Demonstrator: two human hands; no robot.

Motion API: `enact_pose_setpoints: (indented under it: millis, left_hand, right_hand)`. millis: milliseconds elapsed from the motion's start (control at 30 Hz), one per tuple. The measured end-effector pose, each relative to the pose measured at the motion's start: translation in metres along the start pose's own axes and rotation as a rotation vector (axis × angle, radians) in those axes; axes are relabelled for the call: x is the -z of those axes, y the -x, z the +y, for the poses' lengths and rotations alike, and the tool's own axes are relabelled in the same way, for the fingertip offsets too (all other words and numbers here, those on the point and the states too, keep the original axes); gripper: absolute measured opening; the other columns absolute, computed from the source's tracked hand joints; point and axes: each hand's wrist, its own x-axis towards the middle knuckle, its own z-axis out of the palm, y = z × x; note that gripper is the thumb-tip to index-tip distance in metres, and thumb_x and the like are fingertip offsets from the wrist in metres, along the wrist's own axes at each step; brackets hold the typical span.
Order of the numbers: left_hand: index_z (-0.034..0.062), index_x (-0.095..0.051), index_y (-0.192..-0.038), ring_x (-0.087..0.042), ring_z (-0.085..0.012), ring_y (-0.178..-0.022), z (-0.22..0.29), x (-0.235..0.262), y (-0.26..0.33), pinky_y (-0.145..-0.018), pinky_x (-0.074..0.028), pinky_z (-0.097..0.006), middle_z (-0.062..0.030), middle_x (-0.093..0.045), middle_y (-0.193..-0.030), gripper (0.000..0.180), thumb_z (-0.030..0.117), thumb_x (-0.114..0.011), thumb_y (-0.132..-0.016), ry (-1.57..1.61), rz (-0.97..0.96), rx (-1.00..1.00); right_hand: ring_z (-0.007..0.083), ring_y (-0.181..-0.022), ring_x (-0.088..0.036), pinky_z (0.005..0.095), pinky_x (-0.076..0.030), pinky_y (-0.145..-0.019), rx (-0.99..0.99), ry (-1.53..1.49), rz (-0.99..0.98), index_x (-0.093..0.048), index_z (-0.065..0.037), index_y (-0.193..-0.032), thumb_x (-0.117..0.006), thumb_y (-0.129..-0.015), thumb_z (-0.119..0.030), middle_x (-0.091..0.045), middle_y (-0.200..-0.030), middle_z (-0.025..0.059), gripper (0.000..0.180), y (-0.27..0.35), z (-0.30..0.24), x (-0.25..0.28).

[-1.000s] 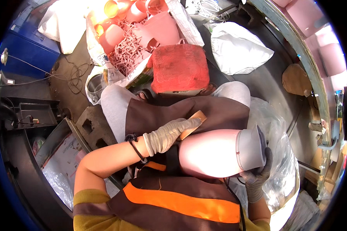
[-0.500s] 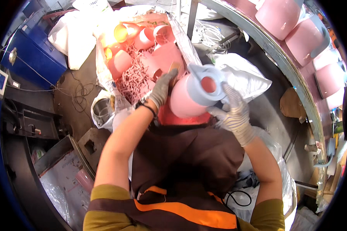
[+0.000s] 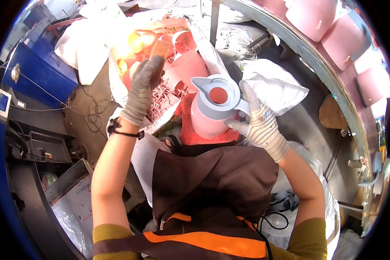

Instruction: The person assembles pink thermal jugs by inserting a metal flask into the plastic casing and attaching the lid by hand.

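A pink jug (image 3: 210,121) with a grey-blue collar, spout and handle stands upright on a red pad (image 3: 189,138) in front of me. Its spout points left, and a round opening shows in the top. My right hand (image 3: 262,123), in a striped pale glove, grips the jug at its handle side. Up and to the left, clear of the jug, my gloved left hand (image 3: 142,89) is closed around a small flat tan piece (image 3: 160,49), whose kind I cannot make out. Beneath that hand lies a sack (image 3: 117,65) with pink shavings (image 3: 161,97) and pink jug bodies (image 3: 190,65).
A bench (image 3: 305,69) with more pink jugs (image 3: 344,41) curves along the right. Beside it lie a white bag (image 3: 273,84) and a coiled white cable (image 3: 236,41). A blue cabinet (image 3: 43,73) and loose cords (image 3: 93,110) are on the left.
My left hand has moved from the jug's side up and left over the sack, still holding the tan piece. The jug has gone from tilted to upright, its spout turning left.
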Motion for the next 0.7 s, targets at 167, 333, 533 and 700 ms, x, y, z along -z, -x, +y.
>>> enact_pose_setpoints:
  millis: [167, 333, 533, 700]
  left_hand:
    - [0.0051, -0.063, -0.114, -0.059, -0.0129, -0.105, 0.093, -0.051, 0.045, -0.094, -0.045, -0.03, -0.0031, -0.065, -0.11, 0.032, 0.031, -0.061, -0.095, -0.123, -0.138, -0.407]
    - [-0.003, -0.06, -0.122, -0.059, -0.0146, -0.105, 0.167, -0.107, 0.073, -0.096, -0.044, -0.029, -0.0098, -0.062, -0.118, 0.045, 0.028, -0.068, -0.09, -0.617, -0.063, -0.781]
    - [0.0074, -0.062, -0.116, -0.056, -0.0386, -0.109, 0.063, -0.156, 0.072, -0.095, -0.042, -0.053, -0.0243, -0.057, -0.112, 0.066, 0.057, -0.073, -0.073, -1.569, -0.252, -0.641]
    - [0.0077, -0.062, -0.12, -0.049, -0.0417, -0.116, 0.019, -0.118, 0.053, -0.107, -0.028, -0.053, -0.0273, -0.055, -0.118, 0.068, 0.061, -0.065, -0.078, -1.533, -0.285, -0.708]
  right_hand:
    - [0.0414, -0.097, -0.063, 0.0482, -0.051, -0.082, -0.036, 0.082, 0.091, -0.039, -0.005, -0.14, -0.074, -0.08, -0.041, -0.062, -0.11, 0.0246, 0.079, 0.019, 0.004, 0.01]
    - [0.0389, -0.083, -0.065, 0.0484, -0.05, -0.076, -0.206, 0.216, 0.039, -0.05, -0.003, -0.123, -0.061, -0.089, -0.044, -0.067, -0.089, 0.0217, 0.054, 0.03, 0.012, -0.005]
    - [0.0369, -0.072, -0.066, 0.0476, -0.052, -0.066, -0.211, 0.23, 0.065, -0.048, -0.005, -0.113, -0.059, -0.09, -0.036, -0.067, -0.081, 0.0194, 0.04, 0.035, 0.016, -0.019]
    - [0.0377, -0.079, -0.066, 0.0468, -0.053, -0.07, -0.251, 0.238, -0.007, -0.046, -0.002, -0.117, -0.057, -0.092, -0.038, -0.067, -0.086, 0.0201, 0.046, 0.033, 0.019, -0.017]
